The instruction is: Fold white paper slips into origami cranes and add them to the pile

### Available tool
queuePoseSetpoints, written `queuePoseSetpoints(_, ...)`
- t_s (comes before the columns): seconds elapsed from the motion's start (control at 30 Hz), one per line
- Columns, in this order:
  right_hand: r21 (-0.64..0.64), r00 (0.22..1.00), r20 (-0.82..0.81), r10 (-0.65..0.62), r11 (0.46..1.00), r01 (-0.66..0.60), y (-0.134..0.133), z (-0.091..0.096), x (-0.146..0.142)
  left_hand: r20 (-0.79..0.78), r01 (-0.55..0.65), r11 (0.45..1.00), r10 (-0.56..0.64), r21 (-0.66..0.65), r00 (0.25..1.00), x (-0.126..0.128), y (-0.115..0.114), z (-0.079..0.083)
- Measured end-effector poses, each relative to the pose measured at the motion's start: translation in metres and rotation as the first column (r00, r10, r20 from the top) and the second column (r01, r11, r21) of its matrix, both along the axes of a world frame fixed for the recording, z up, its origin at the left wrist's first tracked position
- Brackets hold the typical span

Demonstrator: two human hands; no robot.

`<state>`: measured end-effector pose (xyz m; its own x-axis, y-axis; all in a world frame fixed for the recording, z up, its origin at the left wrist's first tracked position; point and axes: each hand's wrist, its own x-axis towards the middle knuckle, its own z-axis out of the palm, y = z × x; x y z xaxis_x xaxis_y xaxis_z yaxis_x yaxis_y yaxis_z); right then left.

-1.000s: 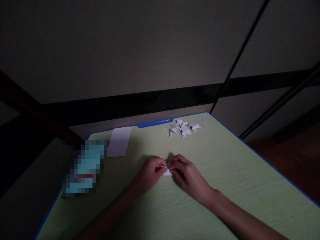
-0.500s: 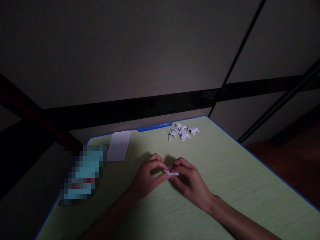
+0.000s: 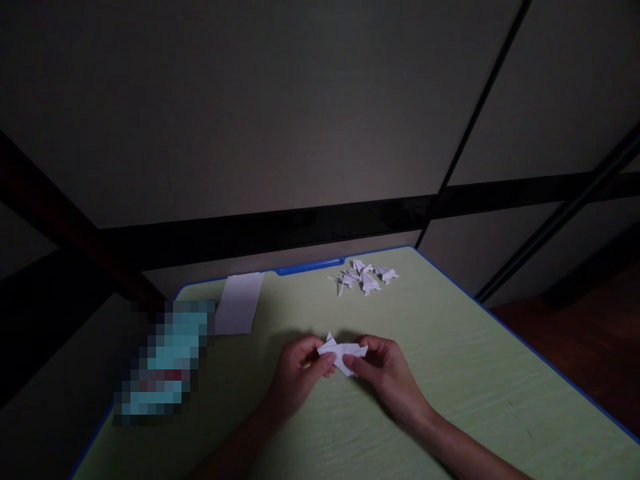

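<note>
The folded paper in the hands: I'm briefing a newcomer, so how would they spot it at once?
Find the blue-edged green table, then the left hand and right hand over its middle. Together they hold the folded white paper. Unlike the origami figures and flat paper beyond, it is held.

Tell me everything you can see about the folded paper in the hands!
The folded paper is white, with flat flaps and pointed corners; one tip sticks up near its left end. The left hand pinches its left side, the right hand its right, thumbs on the near face. It is over the green table; whether they touch is unclear.
</note>
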<state>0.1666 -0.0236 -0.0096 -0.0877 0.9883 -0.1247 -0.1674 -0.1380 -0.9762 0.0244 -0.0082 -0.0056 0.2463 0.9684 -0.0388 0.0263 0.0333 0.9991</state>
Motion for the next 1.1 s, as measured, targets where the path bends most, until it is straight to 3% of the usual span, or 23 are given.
queuePoseSetpoints(0.1, -0.002, 0.999, 0.045, -0.009, 1.0, 0.01, -0.001, 0.002, -0.001, -0.029, -0.043, 0.998, 0.045, 0.046, 0.999, -0.001, -0.002, -0.002)
queuePoseSetpoints(0.4, 0.05, 0.974, 0.158, 0.163, 0.984, -0.173, -0.006, 0.005, -0.002, -0.014, 0.006, 0.996, -0.005, 0.084, 1.0, 0.001, -0.005, 0.001)
queuePoseSetpoints(0.7, 0.057, 0.966, 0.223, 0.128, 0.988, -0.144, -0.007, -0.004, -0.005, -0.113, -0.024, 0.987, 0.042, 0.157, 0.993, 0.0, -0.003, 0.002)
queuePoseSetpoints(1.0, 0.059, 0.984, 0.137, 0.118, 0.99, -0.127, -0.001, 0.001, -0.003, 0.001, -0.173, 0.979, 0.174, 0.108, 0.985, -0.002, 0.006, -0.001)
queuePoseSetpoints(1.1, 0.168, 0.935, 0.345, 0.077, 0.975, -0.143, 0.0, 0.004, 0.006, 0.058, -0.341, 0.933, 0.337, 0.115, 0.94, -0.007, 0.012, -0.003)
